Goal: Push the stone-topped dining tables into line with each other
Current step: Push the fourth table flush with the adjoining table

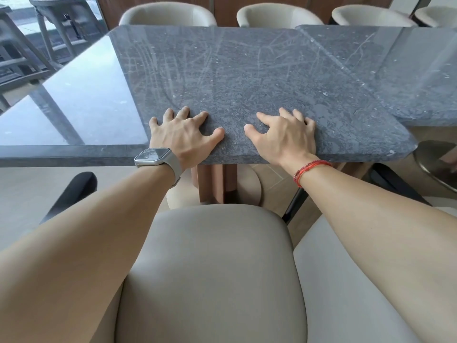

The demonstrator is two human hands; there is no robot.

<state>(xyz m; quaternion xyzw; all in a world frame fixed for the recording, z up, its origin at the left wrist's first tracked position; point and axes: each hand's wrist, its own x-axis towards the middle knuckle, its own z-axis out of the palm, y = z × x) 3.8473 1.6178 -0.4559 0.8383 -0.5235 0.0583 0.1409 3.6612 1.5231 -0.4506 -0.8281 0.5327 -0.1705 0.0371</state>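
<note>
Pressing my left hand [184, 136] and right hand [284, 136] flat on the middle bench [235, 70], fingers [203, 117] spread, gripping nothing; the right bench [408, 70] sits farther back.

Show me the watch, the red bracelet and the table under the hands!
watch [152, 154], head view: on its glass face.
red bracelet [312, 168], head view: on the strands across the wrist.
table [235, 78], head view: on its bare stone top.

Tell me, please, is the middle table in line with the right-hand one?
Out of line: the middle table juts nearer than the right-hand table.
</note>
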